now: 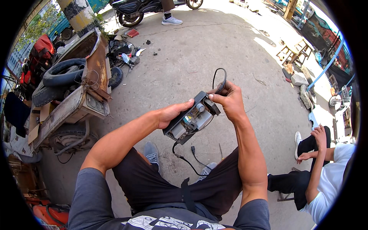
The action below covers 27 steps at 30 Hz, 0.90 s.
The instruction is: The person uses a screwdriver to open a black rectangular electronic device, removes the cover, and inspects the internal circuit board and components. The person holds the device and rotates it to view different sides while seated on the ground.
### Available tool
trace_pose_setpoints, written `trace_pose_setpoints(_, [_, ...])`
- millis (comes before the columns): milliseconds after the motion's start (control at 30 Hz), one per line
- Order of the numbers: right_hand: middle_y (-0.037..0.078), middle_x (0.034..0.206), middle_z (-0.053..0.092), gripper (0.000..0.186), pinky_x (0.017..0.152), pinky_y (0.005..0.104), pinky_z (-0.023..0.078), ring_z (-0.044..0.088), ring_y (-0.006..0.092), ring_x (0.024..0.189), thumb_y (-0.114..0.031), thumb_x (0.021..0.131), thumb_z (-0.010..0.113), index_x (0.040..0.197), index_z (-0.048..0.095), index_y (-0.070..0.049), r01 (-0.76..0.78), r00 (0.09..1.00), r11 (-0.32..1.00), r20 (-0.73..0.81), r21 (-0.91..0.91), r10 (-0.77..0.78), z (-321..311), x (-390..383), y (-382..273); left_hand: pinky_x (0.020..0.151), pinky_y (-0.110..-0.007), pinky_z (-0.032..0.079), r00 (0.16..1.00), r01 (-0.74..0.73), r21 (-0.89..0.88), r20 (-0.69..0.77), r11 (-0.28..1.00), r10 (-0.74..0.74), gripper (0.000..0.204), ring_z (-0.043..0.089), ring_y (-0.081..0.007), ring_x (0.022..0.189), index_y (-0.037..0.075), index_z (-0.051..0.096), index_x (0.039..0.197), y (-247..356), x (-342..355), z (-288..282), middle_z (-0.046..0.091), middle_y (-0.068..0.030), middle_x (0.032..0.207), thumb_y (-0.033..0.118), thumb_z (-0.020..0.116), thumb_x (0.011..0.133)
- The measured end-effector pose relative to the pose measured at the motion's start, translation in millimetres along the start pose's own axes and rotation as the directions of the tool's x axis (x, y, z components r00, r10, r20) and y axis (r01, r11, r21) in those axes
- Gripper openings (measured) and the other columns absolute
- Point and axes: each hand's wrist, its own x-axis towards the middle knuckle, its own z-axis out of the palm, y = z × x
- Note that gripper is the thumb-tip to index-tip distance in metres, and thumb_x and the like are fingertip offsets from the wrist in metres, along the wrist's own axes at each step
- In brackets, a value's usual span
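An opened black charger-like box (193, 117), its circuit board and metal heat sink exposed, is held tilted in front of my knees. My left hand (171, 114) grips its left side, the thumb on the upper edge and the other fingers hidden beneath. At the box's far right end my right hand (231, 100) is closed, thumb and fingers pinching a black cable (214, 76) that loops upward. From the box's near end hangs a second black cord (186, 160), running down toward my right shoe. A small black plug (193, 148) shows beside that cord.
At left stands a rusty cart (78, 100) loaded with old tires (63, 73). Scrap (124, 53) lies on the concrete beyond it. A seated person in white (329, 180) is close on my right. Farther off are a wooden stool (293, 50) and a motorcycle (132, 11) with someone beside it.
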Motion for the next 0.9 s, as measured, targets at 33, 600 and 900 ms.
trace_pose_setpoints(33, [0.015,0.090,0.075,0.017,0.080,0.0346,0.056,0.071,0.0187,0.082,0.002,0.076,0.075,0.090,0.065,0.002,-0.006,1.000,1.000,0.006,0.022,0.006,-0.5,0.4,0.2,0.086,-0.036,0.060,1.000,0.000,-0.004,0.001,1.000,0.000,0.059,0.070,-0.0171,0.101,0.009,0.053,0.138,0.2,-0.3,0.4,0.067,-0.0102,0.119,0.054,0.032,0.106])
trace_pose_setpoints(600, [0.014,0.085,0.074,0.018,0.074,0.0321,0.054,0.069,0.0161,0.078,-0.004,0.077,0.078,0.088,0.065,0.002,-0.001,1.000,0.998,-0.005,-0.063,0.000,-2.4,0.3,-0.1,0.078,-0.033,0.062,0.999,0.002,0.012,-0.036,1.000,-0.001,0.056,0.072,-0.0144,0.092,0.012,0.057,0.132,-0.4,2.2,1.5,0.069,-0.0082,0.113,0.054,0.032,0.106])
trace_pose_setpoints(900, [0.014,0.086,0.074,0.018,0.076,0.0316,0.055,0.069,0.0165,0.079,-0.002,0.079,0.078,0.092,0.066,0.002,-0.007,1.000,0.999,-0.003,-0.031,0.007,-1.3,0.0,-1.2,0.083,-0.036,0.061,1.000,0.006,0.026,-0.014,1.000,-0.006,0.059,0.071,-0.0169,0.098,0.011,0.054,0.136,-0.9,2.2,-1.9,0.068,-0.0095,0.117,0.055,0.032,0.105])
